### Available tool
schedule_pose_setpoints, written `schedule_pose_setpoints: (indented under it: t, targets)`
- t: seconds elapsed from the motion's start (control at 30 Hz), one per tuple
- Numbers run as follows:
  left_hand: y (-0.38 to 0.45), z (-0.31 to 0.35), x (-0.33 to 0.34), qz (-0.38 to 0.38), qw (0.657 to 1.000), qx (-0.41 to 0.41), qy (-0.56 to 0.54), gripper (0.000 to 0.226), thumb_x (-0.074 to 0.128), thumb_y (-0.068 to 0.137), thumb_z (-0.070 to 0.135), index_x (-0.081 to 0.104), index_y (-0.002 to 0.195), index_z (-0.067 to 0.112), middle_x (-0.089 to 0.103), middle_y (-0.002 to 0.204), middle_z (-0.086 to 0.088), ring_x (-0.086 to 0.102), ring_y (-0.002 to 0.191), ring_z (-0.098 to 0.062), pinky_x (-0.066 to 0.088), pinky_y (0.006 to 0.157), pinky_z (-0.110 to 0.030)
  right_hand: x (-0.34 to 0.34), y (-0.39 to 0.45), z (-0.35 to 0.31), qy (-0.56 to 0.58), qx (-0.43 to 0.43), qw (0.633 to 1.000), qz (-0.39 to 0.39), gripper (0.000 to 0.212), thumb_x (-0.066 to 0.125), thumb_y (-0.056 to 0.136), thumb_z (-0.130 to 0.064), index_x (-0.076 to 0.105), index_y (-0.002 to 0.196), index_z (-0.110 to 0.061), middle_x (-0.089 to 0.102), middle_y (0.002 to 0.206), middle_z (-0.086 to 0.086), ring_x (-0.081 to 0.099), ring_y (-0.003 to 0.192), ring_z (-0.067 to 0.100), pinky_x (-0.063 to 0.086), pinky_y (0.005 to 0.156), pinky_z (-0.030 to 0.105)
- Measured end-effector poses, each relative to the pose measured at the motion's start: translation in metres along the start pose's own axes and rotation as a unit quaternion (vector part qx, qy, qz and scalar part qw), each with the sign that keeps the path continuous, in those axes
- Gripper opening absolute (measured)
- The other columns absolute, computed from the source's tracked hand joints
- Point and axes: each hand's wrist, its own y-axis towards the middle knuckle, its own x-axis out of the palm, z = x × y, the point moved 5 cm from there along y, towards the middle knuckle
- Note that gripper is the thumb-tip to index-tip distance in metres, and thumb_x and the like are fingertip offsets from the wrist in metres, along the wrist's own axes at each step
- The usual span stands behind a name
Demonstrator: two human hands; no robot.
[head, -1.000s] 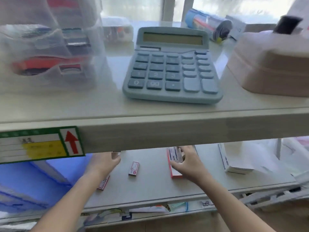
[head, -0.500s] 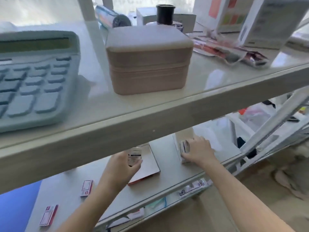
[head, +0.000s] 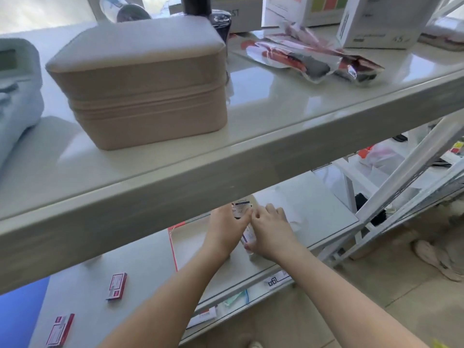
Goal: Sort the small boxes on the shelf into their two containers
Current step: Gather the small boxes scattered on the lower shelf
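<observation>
Head view: on the lower shelf (head: 140, 267) both hands are brought together. A small white box (head: 240, 209) w/ dark print is held upright in the left hand (head: 224, 228), fingers closed round it. The right hand (head: 270, 228) is curled on a white container (head: 247, 238) just beside; grip can't be fully made out. Two red-edged small boxes (head: 116, 286) (head: 59, 330) are left lying flat well to the left. A red-rimmed tray (head: 173, 244) is seen under the left wrist. Beige case (head: 140, 79) sits on the upper shelf.
</observation>
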Motion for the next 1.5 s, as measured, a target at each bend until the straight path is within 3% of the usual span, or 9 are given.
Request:
schedule_pose_setpoints:
  t: [0.13,0.33,0.43,0.67,0.77,0.87,0.97,1.1,1.5]
  targets:
    - [0.003,-0.015,0.013,-0.049,0.993,0.047,0.094,0.028,0.069,0.081,0.012,0.062,0.108,0.012,0.053,0.095,0.004,0.058,0.099,-0.029,0.049,0.088,-0.041,-0.011,-0.011,0.015,0.012,-0.008,0.998,0.053,0.045,0.063,0.078,-0.049,0.06,0.112,-0.02,0.055,0.111,0.003,0.044,0.107,0.028,0.036,0.09,0.042]
    - [0.008,-0.033,0.041,-0.176,0.953,0.057,0.24,0.041,0.051,0.074,0.025,0.048,0.116,0.025,0.059,0.113,-0.014,0.059,0.097,-0.036,0.052,0.078,-0.044,0.0,-0.017,0.018,0.027,0.019,0.997,0.065,0.02,0.05,0.077,-0.034,0.065,0.081,-0.021,0.059,0.093,0.002,0.052,0.086,0.029,0.041,0.071,0.039]
    - [0.008,-0.035,0.043,-0.19,0.948,0.063,0.249,0.045,0.056,0.079,0.025,0.048,0.123,0.023,0.059,0.12,-0.011,0.058,0.105,-0.033,0.05,0.084,-0.042,-0.004,-0.019,0.016,0.037,0.007,0.994,0.104,0.018,0.056,0.073,-0.029,0.065,0.087,-0.02,0.06,0.088,0.003,0.053,0.079,0.028,0.042,0.066,0.038]
    - [-0.017,-0.058,-0.015,-0.125,0.967,0.015,0.223,0.043,0.049,0.09,0.037,0.046,0.132,0.027,0.056,0.132,-0.002,0.051,0.12,-0.025,0.043,0.098,-0.039,-0.033,-0.013,-0.021,0.114,-0.037,0.98,0.162,0.01,0.068,0.076,-0.023,0.065,0.084,-0.019,0.063,0.086,0.0,0.055,0.084,0.026,0.043,0.071,0.037]
    - [-0.04,-0.093,-0.071,-0.061,0.965,-0.061,0.249,0.049,0.043,0.092,0.043,0.043,0.136,0.022,0.053,0.137,-0.002,0.047,0.123,-0.026,0.04,0.101,-0.039,-0.053,-0.009,-0.064,0.11,-0.085,0.973,0.184,0.017,0.081,0.063,-0.016,0.064,0.068,-0.013,0.062,0.062,0.004,0.059,0.059,0.027,0.04,0.06,0.028]
    - [-0.069,-0.12,-0.133,0.02,0.965,-0.104,0.241,0.048,0.049,0.092,0.036,0.044,0.135,0.015,0.051,0.138,-0.006,0.046,0.121,-0.029,0.04,0.102,-0.041,-0.068,-0.005,-0.117,0.088,-0.13,0.966,0.206,0.037,0.093,0.042,-0.012,0.056,0.047,-0.01,0.052,0.039,0.004,0.039,0.033,0.023,0.026,0.049,0.02]
    - [-0.107,-0.143,-0.19,0.113,0.955,-0.149,0.232,0.04,0.057,0.088,0.024,0.051,0.126,0.012,0.056,0.125,-0.011,0.049,0.111,-0.028,0.044,0.095,-0.039,-0.046,0.009,-0.168,0.113,-0.195,0.963,0.15,0.022,0.086,0.059,-0.017,0.068,0.071,-0.01,0.068,0.063,0.008,0.064,0.056,0.029,0.04,0.049,0.023]
    - [-0.16,-0.181,-0.232,0.141,0.919,-0.242,0.279,0.05,0.061,0.081,0.016,0.048,0.13,0.015,0.049,0.128,-0.009,0.047,0.114,-0.028,0.041,0.097,-0.041,-0.006,0.034,-0.241,0.128,-0.265,0.955,0.04,0.037,0.061,0.084,-0.032,0.059,0.118,-0.017,0.068,0.114,0.008,0.061,0.104,0.034,0.052,0.082,0.043]
    - [-0.216,-0.214,-0.25,0.087,0.896,-0.29,0.323,0.034,0.056,0.084,0.01,0.048,0.114,0.024,0.045,0.116,-0.005,0.047,0.103,-0.027,0.04,0.087,-0.036,0.042,0.101,-0.362,0.035,-0.312,0.948,-0.06,0.061,0.057,0.084,-0.03,0.036,0.14,-0.017,0.052,0.138,0.009,0.053,0.115,0.035,0.048,0.092,0.044]
